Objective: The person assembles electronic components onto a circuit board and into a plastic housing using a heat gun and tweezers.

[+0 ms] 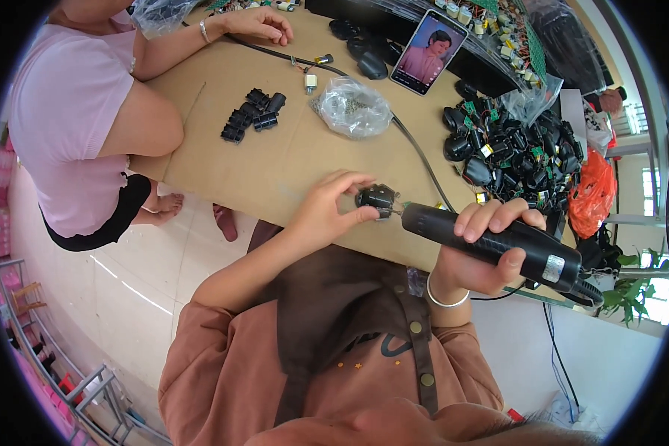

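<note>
My left hand [333, 207] pinches a small black plastic housing [377, 199] between thumb and fingers, just above the table's near edge. Wrapped around a black corded electric screwdriver [490, 241] is my right hand [490, 253]. The tool lies nearly level, its bit pointing left at the housing; whether the tip touches a screw is too small to tell. Beyond my hands sits a clear plastic bag [357, 108] of small metal pieces, probably screws. A cluster of black plastic parts [253, 115] lies to its left.
On the right is a big heap of black assemblies [509, 152] with green boards and wires. A phone [429, 52] leans upright at the back, near a black cable [416, 149] crossing the brown table [223, 175]. A co-worker's hand [264, 26] rests at the far left. An orange bag [593, 193] hangs right.
</note>
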{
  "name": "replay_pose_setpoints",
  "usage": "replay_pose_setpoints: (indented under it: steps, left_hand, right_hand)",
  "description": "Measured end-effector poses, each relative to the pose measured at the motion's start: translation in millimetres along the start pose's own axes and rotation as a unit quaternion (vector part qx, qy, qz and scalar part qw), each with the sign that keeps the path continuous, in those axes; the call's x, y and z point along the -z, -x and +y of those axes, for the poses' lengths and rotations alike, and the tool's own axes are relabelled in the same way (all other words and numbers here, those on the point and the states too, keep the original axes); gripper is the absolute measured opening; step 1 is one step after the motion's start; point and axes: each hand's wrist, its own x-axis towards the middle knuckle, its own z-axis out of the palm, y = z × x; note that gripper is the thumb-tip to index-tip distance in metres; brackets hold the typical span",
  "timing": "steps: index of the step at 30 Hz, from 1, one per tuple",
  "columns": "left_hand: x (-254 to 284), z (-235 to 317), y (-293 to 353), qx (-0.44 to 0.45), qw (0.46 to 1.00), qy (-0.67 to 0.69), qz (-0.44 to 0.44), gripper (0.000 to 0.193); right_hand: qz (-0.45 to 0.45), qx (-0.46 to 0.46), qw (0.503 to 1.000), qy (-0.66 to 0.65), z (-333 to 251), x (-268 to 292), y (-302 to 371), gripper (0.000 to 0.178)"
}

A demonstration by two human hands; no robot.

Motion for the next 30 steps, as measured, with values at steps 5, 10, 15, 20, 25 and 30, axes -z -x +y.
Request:
replay_pose_setpoints:
  steps: [5,10,15,20,25,30]
  left_hand:
    - [-11.7,-4.2,3.1,-0.128,0.969,-0.211,0.033,0.050]
    - [-13.8,-12.5,1.9,-0.126,0.961,-0.246,0.008,0.046]
    - [-12.6,-11.5,2.5,-0.115,0.961,-0.253,0.003,0.043]
    - [-12.2,-10.5,2.6,-0.109,0.962,-0.250,0.002,0.043]
    - [-9.9,-7.7,1.5,-0.101,0.961,-0.256,-0.007,0.044]
    - [-10.7,-9.1,0.9,-0.096,0.962,-0.256,-0.012,0.044]
  right_hand:
    - [-0.030,-0.086,0.995,0.039,14.2,1.7,10.8,0.050]
    - [-0.046,-0.119,0.991,0.052,23.8,1.2,15.4,0.051]
    - [-0.049,-0.127,0.990,0.049,27.9,0.5,15.8,0.051]
    - [-0.045,-0.130,0.989,0.046,29.2,-0.3,14.6,0.051]
    - [-0.048,-0.130,0.989,0.044,31.2,-0.9,13.7,0.051]
    - [-0.052,-0.126,0.989,0.049,31.6,-0.2,13.2,0.050]
